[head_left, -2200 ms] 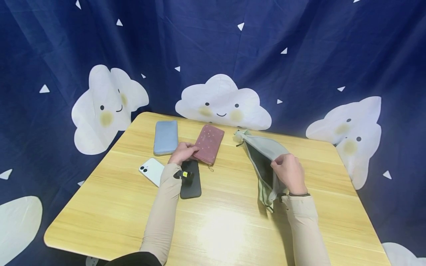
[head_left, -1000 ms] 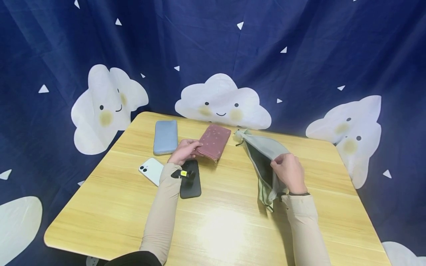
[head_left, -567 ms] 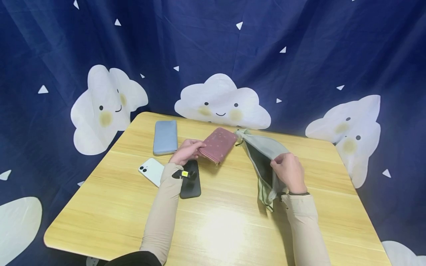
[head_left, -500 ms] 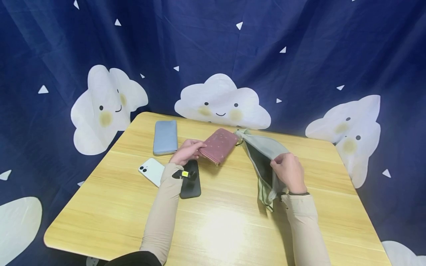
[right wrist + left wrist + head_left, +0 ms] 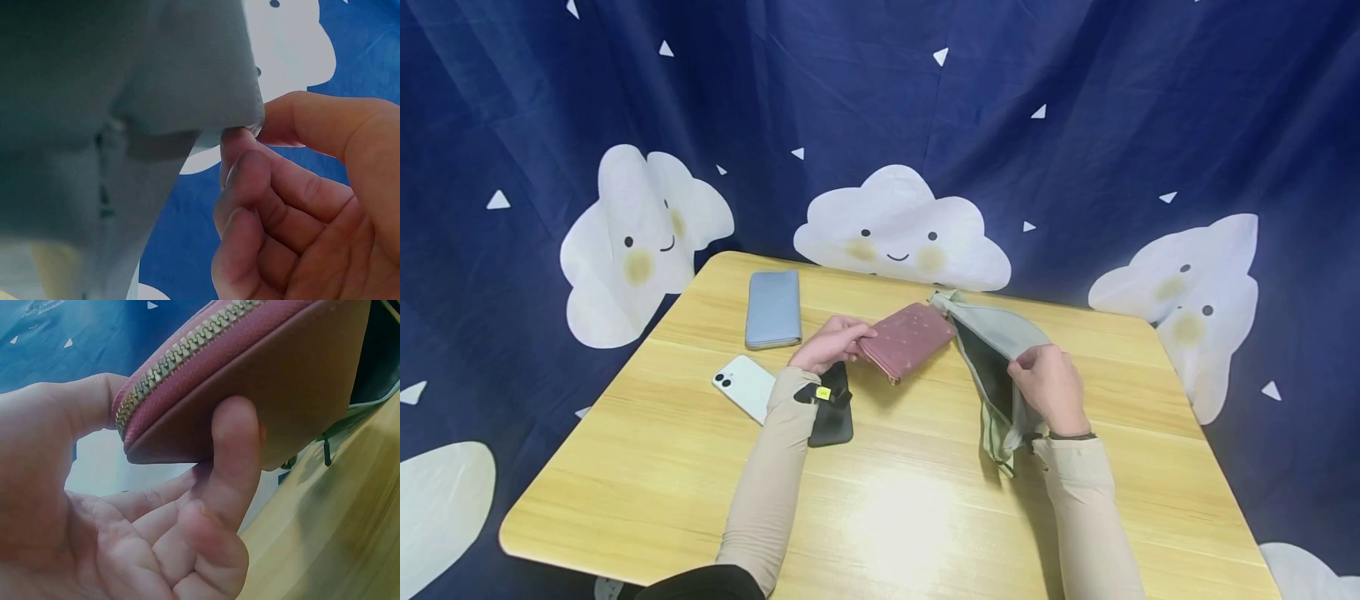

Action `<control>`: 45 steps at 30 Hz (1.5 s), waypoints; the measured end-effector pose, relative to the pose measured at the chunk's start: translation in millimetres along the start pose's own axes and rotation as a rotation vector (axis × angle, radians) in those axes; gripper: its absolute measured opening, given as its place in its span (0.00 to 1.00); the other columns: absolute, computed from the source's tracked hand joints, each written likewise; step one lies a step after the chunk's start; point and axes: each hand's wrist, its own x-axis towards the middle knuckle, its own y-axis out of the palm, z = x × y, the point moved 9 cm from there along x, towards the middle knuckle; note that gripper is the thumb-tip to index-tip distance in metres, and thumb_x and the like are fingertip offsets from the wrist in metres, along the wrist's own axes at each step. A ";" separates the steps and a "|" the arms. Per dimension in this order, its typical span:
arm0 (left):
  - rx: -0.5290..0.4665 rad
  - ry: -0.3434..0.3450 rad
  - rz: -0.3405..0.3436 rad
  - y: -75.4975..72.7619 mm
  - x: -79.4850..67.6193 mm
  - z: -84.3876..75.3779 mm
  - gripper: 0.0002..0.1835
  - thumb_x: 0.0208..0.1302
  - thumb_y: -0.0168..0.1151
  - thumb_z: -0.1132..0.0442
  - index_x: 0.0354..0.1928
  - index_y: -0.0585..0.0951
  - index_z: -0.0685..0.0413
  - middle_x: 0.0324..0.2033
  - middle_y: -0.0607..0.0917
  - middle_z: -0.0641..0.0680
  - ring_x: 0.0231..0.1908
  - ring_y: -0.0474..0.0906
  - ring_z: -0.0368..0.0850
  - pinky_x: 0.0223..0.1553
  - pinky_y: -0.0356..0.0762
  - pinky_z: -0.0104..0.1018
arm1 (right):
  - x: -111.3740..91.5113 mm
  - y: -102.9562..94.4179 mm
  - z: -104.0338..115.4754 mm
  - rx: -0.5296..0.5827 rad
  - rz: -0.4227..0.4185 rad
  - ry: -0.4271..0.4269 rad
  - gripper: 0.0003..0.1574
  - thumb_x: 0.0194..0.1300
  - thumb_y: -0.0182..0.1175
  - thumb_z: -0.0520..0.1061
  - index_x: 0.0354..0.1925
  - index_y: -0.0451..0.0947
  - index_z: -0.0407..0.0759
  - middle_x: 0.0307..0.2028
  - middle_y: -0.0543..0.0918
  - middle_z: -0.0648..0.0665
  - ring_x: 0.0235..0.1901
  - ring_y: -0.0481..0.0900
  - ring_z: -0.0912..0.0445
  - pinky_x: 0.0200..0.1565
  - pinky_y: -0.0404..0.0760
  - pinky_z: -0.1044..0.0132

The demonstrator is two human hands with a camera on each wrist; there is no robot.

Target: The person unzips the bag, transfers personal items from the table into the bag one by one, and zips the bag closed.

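My left hand (image 5: 832, 342) pinches a dusty-pink zip wallet (image 5: 908, 340) by its near-left corner, tilted above the table. In the left wrist view the wallet's gold zipper (image 5: 181, 353) runs along its edge, with the thumb on one side and fingers under the other. The wallet's far end overlaps the left edge of a grey-green bag (image 5: 1000, 329), whose dark mouth gapes upward. My right hand (image 5: 1051, 385) pinches the bag's rim; in the right wrist view thumb and forefinger meet at the fabric edge (image 5: 253, 119). The inside of the bag is mostly hidden in shadow.
A light-blue wallet (image 5: 773, 308) lies at the back left of the wooden table (image 5: 647, 467). Nearer are a white phone (image 5: 747, 388) and a black phone (image 5: 832, 421), the latter partly under my left wrist. A dark blue cloud-patterned curtain (image 5: 880, 92) hangs behind.
My left hand has lifted the pink wallet off the table and carried it right, turning it until its far end reaches the bag's edge. The right hand has held the rim throughout.
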 end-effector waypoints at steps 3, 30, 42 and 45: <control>0.002 -0.001 0.021 4.9 0.7 0.8 0.16 0.66 0.56 0.60 0.49 0.80 0.65 0.26 0.87 0.48 0.23 0.82 0.37 0.25 0.72 0.26 | 0.1 0.5 0.7 -0.003 -0.002 -0.005 0.11 0.58 0.61 0.46 0.32 0.87 0.42 0.33 0.90 0.39 0.33 0.86 0.43 0.26 0.77 0.56; -0.094 -0.037 0.143 54.6 15.3 17.0 0.15 0.68 0.56 0.62 0.51 0.78 0.65 0.27 0.87 0.48 0.26 0.84 0.40 0.31 0.81 0.30 | 1.1 4.3 6.0 -0.005 0.004 -0.045 0.11 0.57 0.61 0.45 0.31 0.87 0.41 0.31 0.90 0.40 0.32 0.86 0.45 0.28 0.80 0.54; -0.075 -0.069 0.191 83.0 17.8 23.3 0.21 0.68 0.58 0.63 0.58 0.73 0.69 0.35 0.87 0.53 0.34 0.87 0.44 0.53 0.84 0.47 | 0.9 5.2 9.1 -0.043 -0.037 -0.084 0.09 0.56 0.63 0.45 0.31 0.88 0.43 0.31 0.90 0.41 0.34 0.86 0.43 0.32 0.81 0.48; -0.101 -0.068 0.202 91.1 18.8 24.1 0.21 0.68 0.58 0.63 0.58 0.73 0.69 0.35 0.87 0.54 0.34 0.87 0.45 0.52 0.84 0.46 | 1.3 6.8 8.1 -0.050 -0.022 -0.079 0.09 0.57 0.63 0.46 0.31 0.88 0.45 0.32 0.90 0.42 0.34 0.86 0.44 0.30 0.81 0.50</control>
